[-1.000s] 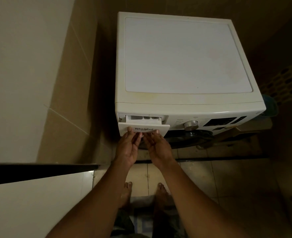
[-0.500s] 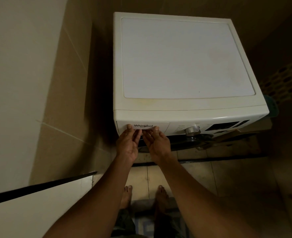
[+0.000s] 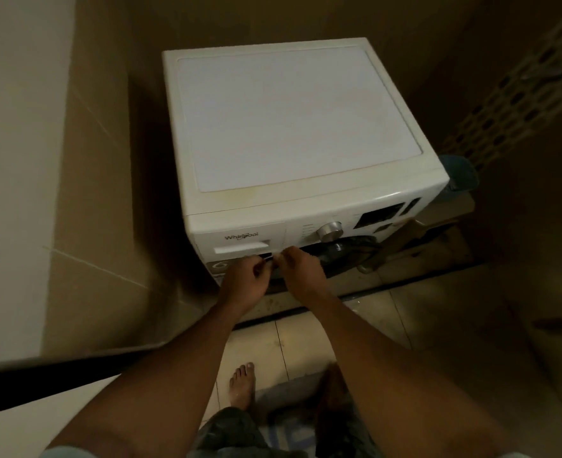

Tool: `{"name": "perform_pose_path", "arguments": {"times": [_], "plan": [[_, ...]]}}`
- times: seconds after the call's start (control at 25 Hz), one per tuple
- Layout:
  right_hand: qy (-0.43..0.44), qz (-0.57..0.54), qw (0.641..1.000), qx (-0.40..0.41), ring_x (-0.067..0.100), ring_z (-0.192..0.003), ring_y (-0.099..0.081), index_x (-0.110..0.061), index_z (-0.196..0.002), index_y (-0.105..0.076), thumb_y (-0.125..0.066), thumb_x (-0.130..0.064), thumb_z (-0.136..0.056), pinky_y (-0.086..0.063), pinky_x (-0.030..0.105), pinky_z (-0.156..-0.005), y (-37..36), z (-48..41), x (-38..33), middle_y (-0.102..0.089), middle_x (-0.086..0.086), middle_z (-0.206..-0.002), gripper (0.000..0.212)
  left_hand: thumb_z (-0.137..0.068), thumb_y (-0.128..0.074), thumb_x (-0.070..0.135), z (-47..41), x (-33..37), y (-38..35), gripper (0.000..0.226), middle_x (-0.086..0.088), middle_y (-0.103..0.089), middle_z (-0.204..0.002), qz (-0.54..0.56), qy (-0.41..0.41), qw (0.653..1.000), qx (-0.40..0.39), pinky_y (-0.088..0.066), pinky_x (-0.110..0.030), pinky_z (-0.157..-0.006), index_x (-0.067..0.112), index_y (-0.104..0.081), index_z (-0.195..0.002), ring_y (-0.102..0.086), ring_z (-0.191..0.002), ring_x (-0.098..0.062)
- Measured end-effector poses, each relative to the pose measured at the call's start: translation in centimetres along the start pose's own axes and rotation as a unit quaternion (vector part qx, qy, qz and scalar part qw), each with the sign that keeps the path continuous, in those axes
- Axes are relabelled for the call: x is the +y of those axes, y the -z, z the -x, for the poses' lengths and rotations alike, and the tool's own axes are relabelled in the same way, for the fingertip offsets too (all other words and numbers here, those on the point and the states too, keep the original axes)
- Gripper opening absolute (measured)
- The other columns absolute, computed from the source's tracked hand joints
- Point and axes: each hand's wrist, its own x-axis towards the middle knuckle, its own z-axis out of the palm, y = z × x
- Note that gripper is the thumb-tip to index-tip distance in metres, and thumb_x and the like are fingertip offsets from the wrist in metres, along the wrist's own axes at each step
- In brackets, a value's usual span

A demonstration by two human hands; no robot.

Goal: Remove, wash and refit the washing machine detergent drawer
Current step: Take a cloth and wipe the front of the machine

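Note:
The white washing machine (image 3: 289, 117) stands in a corner below me. Its detergent drawer (image 3: 240, 239), with the brand name on its front, sits pushed in flush with the control panel at the upper left of the machine's face. My left hand (image 3: 245, 282) and my right hand (image 3: 301, 269) hang side by side just under the drawer, in front of the dark door (image 3: 342, 251). Both hands have loosely curled fingers, hold nothing and are off the drawer front.
A silver dial (image 3: 330, 231) and a dark display (image 3: 378, 214) lie right of the drawer. A tiled wall (image 3: 101, 160) stands close on the left, a white ledge (image 3: 42, 411) at lower left. A teal object (image 3: 461, 173) and cardboard (image 3: 438, 236) sit right of the machine. My foot (image 3: 243, 385) is on the tiled floor.
The drawer went from partly pulled out to fully pushed in. Both hands then came off its front and dropped just below it, fingers curling. The camera view shifted left.

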Motion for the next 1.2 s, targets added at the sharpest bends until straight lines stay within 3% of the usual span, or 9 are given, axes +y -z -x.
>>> {"name": "perform_pose_path", "arguments": {"times": [0.08,0.16,0.36,0.76,1.0,1.2], "plan": [[0.028,0.076,0.997,0.014,0.015,-0.087,-0.062,-0.020,-0.099,-0.060,-0.048,-0.038,-0.097,-0.053,0.034,-0.074,2.0,1.1,2.3,-0.064,0.002,-0.101,0.022,-0.093,-0.055,0.032,-0.1,1.7,-1.7,0.023,-0.001,-0.068,-0.098,-0.133,-0.091,0.987,-0.007,-0.052,-0.037,-0.078,0.016,-0.068,-0.104,-0.059,-0.095,-0.019],[0.033,0.102,0.993,0.056,0.020,-0.103,-0.059,-0.019,-0.111,-0.061,-0.047,-0.039,-0.094,-0.053,0.039,-0.084,5.2,2.3,5.3,-0.061,0.003,-0.114,0.030,-0.092,-0.055,0.025,-0.2,5.3,-4.3,0.028,-0.005,-0.067,-0.110,-0.182,-0.167,0.969,-0.015,-0.050,-0.040,-0.088,0.010,-0.066,-0.113,-0.053,-0.109,-0.024],[0.018,0.155,0.981,0.113,0.027,-0.115,-0.053,-0.016,-0.123,-0.058,-0.050,-0.038,-0.092,-0.049,0.039,-0.094,16.8,4.8,13.8,-0.058,0.006,-0.125,0.039,-0.087,-0.054,0.026,0.1,15.8,-12.9,0.031,-0.008,-0.069,-0.105,-0.263,-0.292,0.919,-0.019,-0.051,-0.041,-0.087,0.008,-0.069,-0.107,-0.056,-0.106,-0.025],[-0.024,0.214,0.959,0.186,0.023,-0.121,-0.047,-0.020,-0.128,-0.053,-0.049,-0.045,-0.094,-0.047,0.041,-0.097,38.9,6.7,22.5,-0.054,0.002,-0.131,0.043,-0.091,-0.049,0.029,-2.0,33.1,-26.0,0.044,-0.005,-0.060,-0.129,-0.311,-0.352,0.882,-0.043,-0.038,-0.041,-0.107,0.013,-0.057,-0.130,-0.047,-0.126,-0.022],[0.004,0.231,0.954,0.192,0.024,-0.126,-0.046,-0.018,-0.137,-0.046,-0.051,-0.039,-0.096,-0.045,0.041,-0.101,47.7,0.0,23.3,-0.049,0.004,-0.140,0.047,-0.093,-0.047,0.030,-10.1,40.8,-30.9,0.047,-0.006,-0.054,-0.138,-0.301,-0.358,0.882,-0.053,-0.035,-0.041,-0.111,0.012,-0.049,-0.137,-0.041,-0.132,-0.021],[0.007,0.254,0.952,0.171,0.023,-0.125,-0.048,-0.017,-0.139,-0.046,-0.050,-0.041,-0.096,-0.043,0.036,-0.100,52.4,-10.1,26.0,-0.048,0.004,-0.142,0.050,-0.090,-0.052,0.028,-20.7,43.7,-36.0,0.042,-0.006,-0.060,-0.127,-0.289,-0.341,0.891,-0.071,-0.041,-0.038,-0.101,0.011,-0.056,-0.128,-0.046,-0.121,-0.022]]}}
